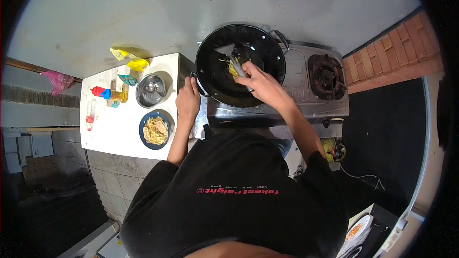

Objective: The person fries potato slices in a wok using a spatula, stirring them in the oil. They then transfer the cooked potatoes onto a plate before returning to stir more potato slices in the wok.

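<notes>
A black wok [217,79] sits over the left side of the gas stove. My left hand [188,99] is closed around its left loop handle [202,86]. In my right hand [262,86] is the handle of a spatula [236,65], its flat metal blade pointing up and left inside the wok. Some yellow-green food strips [233,70] lie in the wok beside the spatula, partly covered by my right hand. The wok's other loop handle [280,39] is free at the upper right.
On the white table [114,134] at left are a steel bowl [150,91], a dark blue plate [142,136] heaped with cooked strips, sauce bottles [114,94] and a yellow bag [130,59]. A bare burner [327,77] is right of the wok; a wall [191,0] stands behind.
</notes>
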{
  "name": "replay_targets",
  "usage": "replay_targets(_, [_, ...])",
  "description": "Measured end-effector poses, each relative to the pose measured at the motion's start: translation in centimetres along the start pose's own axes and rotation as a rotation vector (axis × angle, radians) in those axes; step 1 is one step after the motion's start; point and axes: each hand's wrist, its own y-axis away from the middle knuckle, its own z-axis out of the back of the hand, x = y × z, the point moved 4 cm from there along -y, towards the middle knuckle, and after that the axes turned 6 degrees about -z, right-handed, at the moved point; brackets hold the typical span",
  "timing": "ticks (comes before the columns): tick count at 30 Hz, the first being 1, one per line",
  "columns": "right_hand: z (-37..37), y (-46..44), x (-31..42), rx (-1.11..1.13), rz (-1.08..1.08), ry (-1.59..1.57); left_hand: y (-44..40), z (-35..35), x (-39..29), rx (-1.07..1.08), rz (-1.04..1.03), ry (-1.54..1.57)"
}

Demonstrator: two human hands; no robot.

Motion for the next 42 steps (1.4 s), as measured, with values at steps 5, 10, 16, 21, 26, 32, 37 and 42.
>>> replay_targets(5, [-0.2, 1.8, -0.3, 0.103, 0.044, 0.09, 0.0, 0.1, -0.1, 0.015, 0.027, 0.014])
replay_targets(10, [2.9, 3.9, -1.0, -0.049, -0.08, -0.122, 0.0, 0.0, 0.0, 0.021, 0.024, 0.029])
replay_targets(16, [7.0, 3.9, -4.2, -0.472, -0.292, -0.181, 0.1, 0.5, -0.4, 0.008, 0.011, 0.053])
replay_targets(21, [9.8, 1.7, -3.3, -0.396, -0.427, -0.068, -0.2, 0.1, 0.1, 0.03, 0.006, 0.043])
replay_targets(26, [9.6, -0.8, -2.7, -0.299, -0.436, 0.075, -0.1, 0.1, 0.3, 0.04, 0.031, 0.063])
replay_targets(32, [7.1, -1.9, -5.9, -0.23, -0.505, -0.012, 0.1, 0.4, -0.2, -0.012, 0.008, 0.073])
replay_targets(37, [1.8, -1.1, -10.4, -0.317, -0.512, -0.383, -0.1, 0.0, 0.1, 0.026, 0.029, 0.061])
replay_targets(42, [1.3, 0.1, -6.7, -0.383, -0.519, -0.444, -0.1, -0.2, 0.6, 0.03, 0.003, 0.044])
